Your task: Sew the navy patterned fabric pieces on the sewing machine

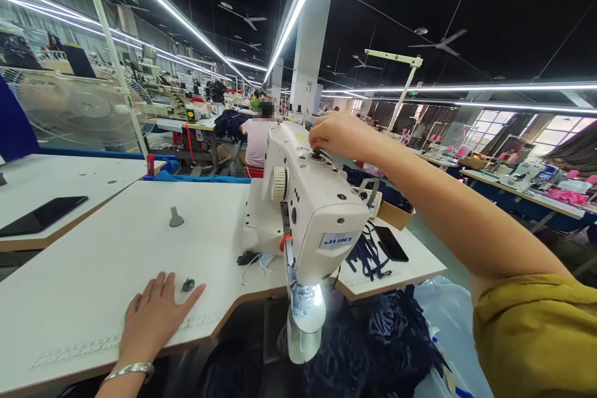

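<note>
My left hand lies flat on the white table, fingers spread, with a small dark metal part between index finger and thumb but held by neither. Farther back on the same table stands a small grey metal piece. My right hand reaches to the top of the white sewing machine, its fingers closed together over a small black part; whatever the fingertips grip is hidden. The machine's lamp lights its lower front end.
Right of the machine lie navy straps and a black phone. Another phone rests at the left. Dark fabric is heaped below. A large fan stands back left. A person sits beyond the machine.
</note>
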A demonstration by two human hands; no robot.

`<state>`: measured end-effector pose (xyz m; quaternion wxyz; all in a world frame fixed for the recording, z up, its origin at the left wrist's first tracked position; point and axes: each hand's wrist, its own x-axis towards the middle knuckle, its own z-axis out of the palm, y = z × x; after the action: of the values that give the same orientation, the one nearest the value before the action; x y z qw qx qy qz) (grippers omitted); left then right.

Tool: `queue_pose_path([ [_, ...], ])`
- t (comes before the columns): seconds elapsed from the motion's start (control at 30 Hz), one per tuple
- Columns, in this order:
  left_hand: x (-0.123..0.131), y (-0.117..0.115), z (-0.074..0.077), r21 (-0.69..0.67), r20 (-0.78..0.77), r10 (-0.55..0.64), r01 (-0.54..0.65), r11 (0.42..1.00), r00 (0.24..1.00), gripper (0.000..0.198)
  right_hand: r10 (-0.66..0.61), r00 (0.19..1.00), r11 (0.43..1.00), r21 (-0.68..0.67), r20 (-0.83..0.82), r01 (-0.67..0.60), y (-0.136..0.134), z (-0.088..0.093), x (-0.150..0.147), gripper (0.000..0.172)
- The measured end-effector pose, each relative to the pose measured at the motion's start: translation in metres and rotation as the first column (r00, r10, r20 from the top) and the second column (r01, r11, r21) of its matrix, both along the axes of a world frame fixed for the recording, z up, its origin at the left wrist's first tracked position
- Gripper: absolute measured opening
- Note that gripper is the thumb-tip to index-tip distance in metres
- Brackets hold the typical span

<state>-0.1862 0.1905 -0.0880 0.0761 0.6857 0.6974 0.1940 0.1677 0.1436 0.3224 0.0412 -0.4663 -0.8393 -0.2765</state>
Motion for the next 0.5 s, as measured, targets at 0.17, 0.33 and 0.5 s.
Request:
queue_pose_path([
  [0.17, 0.002, 0.001, 0.000, 0.009, -0.085, 0.029, -0.029, 1.000, 0.996, 0.104, 0.093, 0.995, 0.994, -0.070, 0.038, -0.090, -0.008, 0.003, 0.002, 0.019],
  [0.33, 0.003, -0.001, 0.003, 0.008, -0.124, 0.032, -0.032, 0.999, 0.992, 0.101, 0.059, 0.994, 0.998, -0.039, 0.087, -0.056, -0.003, 0.004, 0.004, 0.018],
  [0.5, 0.004, -0.003, 0.004, 0.000, -0.145, 0.040, -0.040, 0.999, 0.989, 0.102, 0.160, 0.978, 0.987, -0.018, 0.134, -0.159, -0.005, 0.002, -0.001, 0.020],
])
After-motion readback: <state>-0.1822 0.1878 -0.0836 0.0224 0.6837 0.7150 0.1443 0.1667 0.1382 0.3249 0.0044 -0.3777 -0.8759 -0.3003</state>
